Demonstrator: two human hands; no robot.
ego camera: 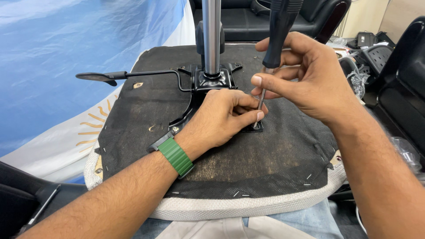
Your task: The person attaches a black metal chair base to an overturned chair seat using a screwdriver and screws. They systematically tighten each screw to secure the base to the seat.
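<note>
Partly hidden: screw under left hand [221, 117]; screwdriver [276, 40] top cropped

The screwdriver [279, 31] in my right hand [310, 75] has a black handle with a dull plastic sheen and a thin, bright steel shaft. Under my left hand [226, 117] the seat underside [265, 163] is covered in coarse black woven cloth, matt and dusty, stapled over a rough grey fabric edge [221, 208]. The mounting plate [212, 82] is glossy black painted metal. The gas-lift column [211, 35] is smooth polished chrome. The lever [133, 74] is matt black. My watch strap [176, 156] is ribbed green rubber.
</note>
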